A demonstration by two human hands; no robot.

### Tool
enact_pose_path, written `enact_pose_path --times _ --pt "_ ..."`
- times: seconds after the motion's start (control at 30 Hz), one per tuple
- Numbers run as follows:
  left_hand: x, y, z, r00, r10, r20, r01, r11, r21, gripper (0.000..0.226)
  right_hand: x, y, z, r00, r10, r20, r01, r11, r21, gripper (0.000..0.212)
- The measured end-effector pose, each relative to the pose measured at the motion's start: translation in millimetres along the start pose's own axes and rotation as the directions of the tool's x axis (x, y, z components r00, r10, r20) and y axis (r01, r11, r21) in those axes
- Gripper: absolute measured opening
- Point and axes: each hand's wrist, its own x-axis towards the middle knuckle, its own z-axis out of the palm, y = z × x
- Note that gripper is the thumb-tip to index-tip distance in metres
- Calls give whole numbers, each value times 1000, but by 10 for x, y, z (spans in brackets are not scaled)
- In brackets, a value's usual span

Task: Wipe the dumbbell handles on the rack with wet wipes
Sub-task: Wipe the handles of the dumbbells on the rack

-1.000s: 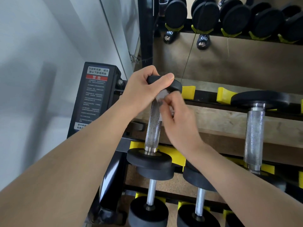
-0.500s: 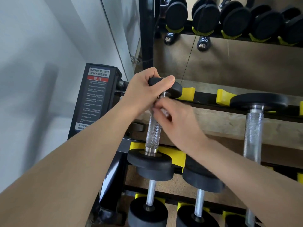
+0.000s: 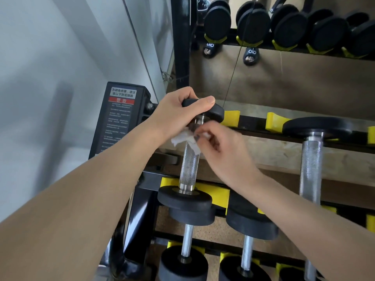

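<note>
Beside the white wall, we are seeing the rack. On it, our left hand is gripping the dumbbell top plate; our right hand is pinching the wet wipe around its handle.

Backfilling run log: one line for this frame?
left hand: grips dumbbell end plate | right hand: pinches wet wipe on handle
</note>
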Motion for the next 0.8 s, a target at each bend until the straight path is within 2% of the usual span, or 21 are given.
enact_pose_path --times 0.1,0.2,0.23,0.27,0.33,0.37,0.4,0.5,0.57,0.63,0.73,0.77,0.8 --pt "0 5 -18 999 -28 30 27 1000 13 55 -305 -9 51 985 -52 165 54 999 -9 8" --pt "-10 19 -8 999 -27 36 26 999 33 54 -375 -45 -93 925 89 370 -120 991 61 11" --pt "-12 19 -5 999 -30 36 29 999 30 54 -329 -56 -136 929 93 358 -123 991 61 12" --pt "-12 23 -6 999 -34 38 33 999 18 54 -250 -61 -169 957 101 272 -123 990 66 13" --pt "-16 30 -18 999 -29 43 29 999 -15 55 -41 -53 -193 993 119 -16 -117 987 107 11" --pt "-17 31 -23 999 -21 47 23 999 -27 55 37 -67 -168 989 103 -105 -93 991 101 9" --pt "-15 31 -23 998 -18 52 20 999 -31 55 70 -89 -110 990 61 -131 -53 997 60 7" --pt "-16 34 -12 999 -22 44 22 1000 -10 55 -84 -31 93 998 -44 -54 41 998 -48 7" --pt "-13 39 -6 999 -21 39 21 1000 1 55 -197 0 95 1000 -18 2 18 1000 -2 6" --pt "-20 36 -13 999 -27 35 26 1000 12 56 -294 -13 40 988 37 150 -44 998 45 8" --pt "-20 36 3 999 -33 31 32 999 32 57 -349 -50 -132 883 92 460 -110 994 11 13" --pt "-24 40 11 999 -35 28 34 999 34 57 -316 -58 -177 866 99 491 -111 994 -3 13" --pt "-25 46 12 999 -36 23 35 999 29 56 -246 -57 -203 889 109 444 -120 993 -2 14"
